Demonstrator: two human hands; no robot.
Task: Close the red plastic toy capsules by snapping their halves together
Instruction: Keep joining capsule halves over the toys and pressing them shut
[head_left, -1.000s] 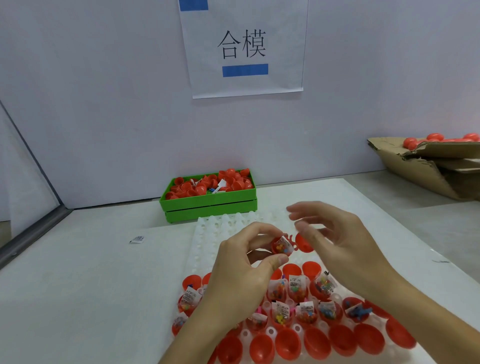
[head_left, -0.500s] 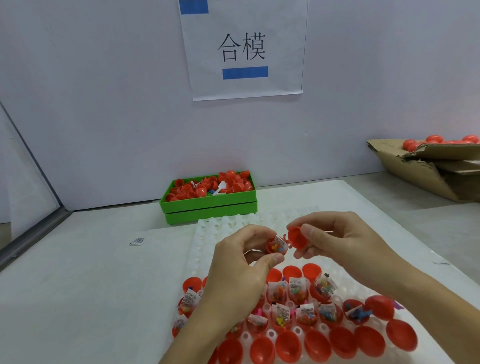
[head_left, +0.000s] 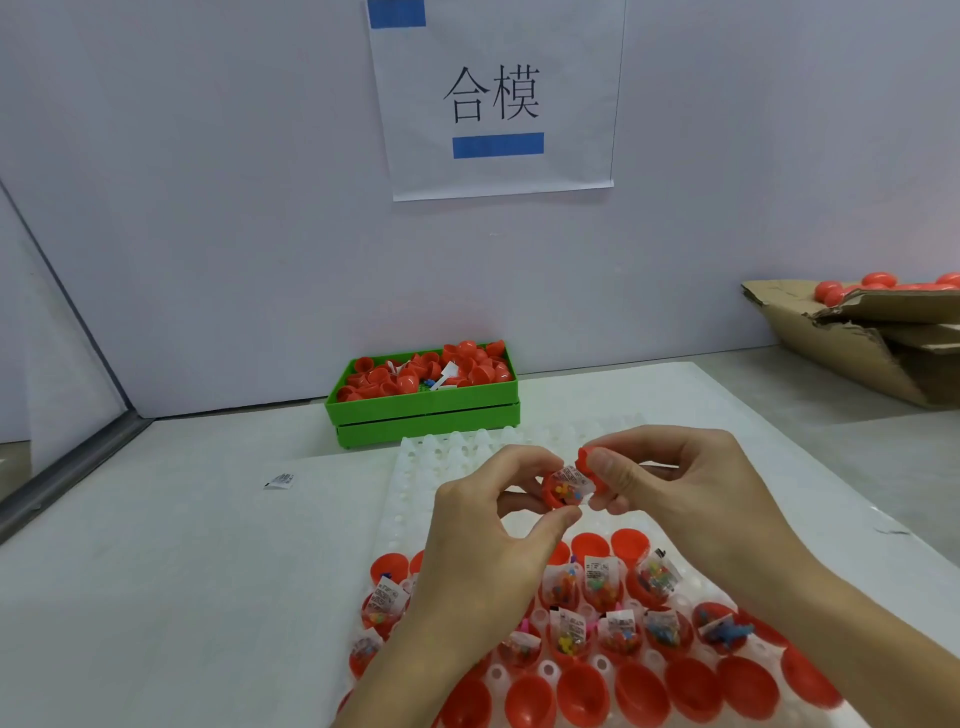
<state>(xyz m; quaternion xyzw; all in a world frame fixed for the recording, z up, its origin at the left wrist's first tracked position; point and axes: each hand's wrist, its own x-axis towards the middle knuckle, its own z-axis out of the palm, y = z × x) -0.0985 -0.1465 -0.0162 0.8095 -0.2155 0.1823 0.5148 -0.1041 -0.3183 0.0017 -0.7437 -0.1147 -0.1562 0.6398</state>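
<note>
Red toy capsule (head_left: 563, 488), still open, held up over the tray.
Bottom half has a lil clear bag w/ colored bits inside. Lid half (head_left: 589, 462) sits tilted at its right edge, touching, not snapped on. More open red halves (head_left: 587, 696) sit in rows below.

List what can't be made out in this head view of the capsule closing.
- Empty capsule half: mostly hidden behind the right hand's fingers.
- Whether the halves are hinged or touching: the toy packet in the left hand's filled half covers the joint.
- Tray's near rows: cut off by the bottom edge and covered by both forearms.
- Cardboard box: cut off by the right edge.
- Small packet on the table: print too small.
</note>
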